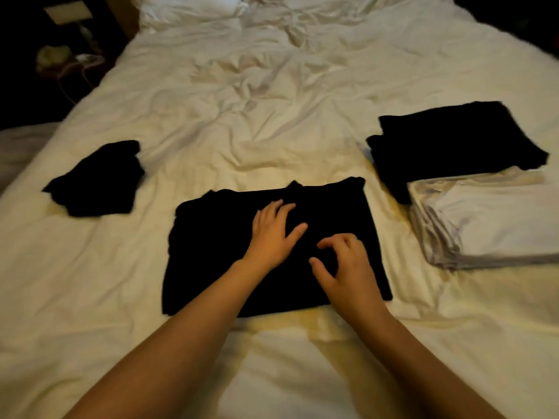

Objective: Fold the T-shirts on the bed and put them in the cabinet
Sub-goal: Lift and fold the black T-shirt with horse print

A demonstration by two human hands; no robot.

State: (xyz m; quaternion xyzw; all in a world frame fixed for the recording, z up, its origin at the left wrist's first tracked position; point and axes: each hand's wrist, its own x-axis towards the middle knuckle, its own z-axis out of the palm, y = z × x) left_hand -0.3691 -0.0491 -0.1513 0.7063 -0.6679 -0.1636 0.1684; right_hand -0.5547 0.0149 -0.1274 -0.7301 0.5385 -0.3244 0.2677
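A black T-shirt (217,252), folded into a rough rectangle, lies flat on the white bed (272,122) right in front of me. My left hand (273,234) rests flat on its middle with the fingers spread. Just to the right, my right hand (341,267) touches the same shirt with its fingers bent, fingertips on the cloth. At the right lies a folded black pile (453,140). In front of that pile sits a folded white stack (490,219). A small crumpled black garment (99,179) lies at the left.
White pillows (193,7) lie at the head of the bed. A dark bedside area with a cable and small objects (69,58) is at the far left. The bed's wrinkled cover spreads between the piles.
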